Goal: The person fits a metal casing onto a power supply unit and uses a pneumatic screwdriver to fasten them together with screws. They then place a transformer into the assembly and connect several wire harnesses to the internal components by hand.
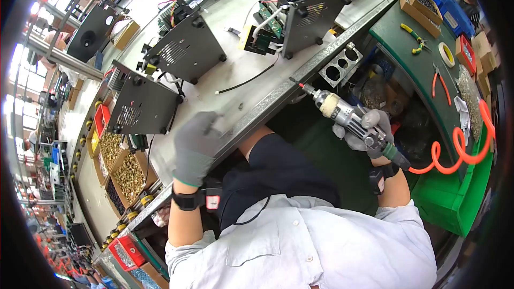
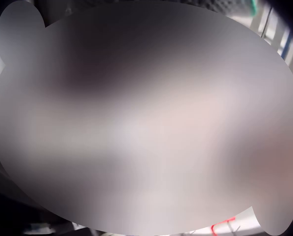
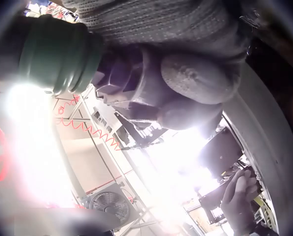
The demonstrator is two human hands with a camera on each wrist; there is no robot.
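My gloved right hand (image 1: pixel 373 127) grips a silver pneumatic screwdriver (image 1: pixel 347 118) off the bench's front edge, its bit pointing up and left toward the bench. A coiled orange-red hose (image 1: pixel 459 147) trails from its dark green tail end. Close up in the right wrist view, gloved fingers (image 3: pixel 200 78) wrap the body beside the green grip (image 3: pixel 63 56). My gloved left hand (image 1: pixel 197 144), motion-blurred, is over the bench's near edge with nothing visible in it. Nearest it stands a black slotted metal panel (image 1: pixel 143 108); another panel unit (image 1: pixel 187 48) is behind. The left wrist view is mostly obscured.
A third panel unit with wiring (image 1: pixel 313 21) stands farther right on the metal bench (image 1: pixel 235 104). Boxes of brass fasteners (image 1: pixel 128 176) sit at left. On the green side table (image 1: pixel 393 27) lie yellow-handled pliers (image 1: pixel 412 37) and red-handled pliers (image 1: pixel 441 85). A green bin (image 1: pixel 447 198) stands below.
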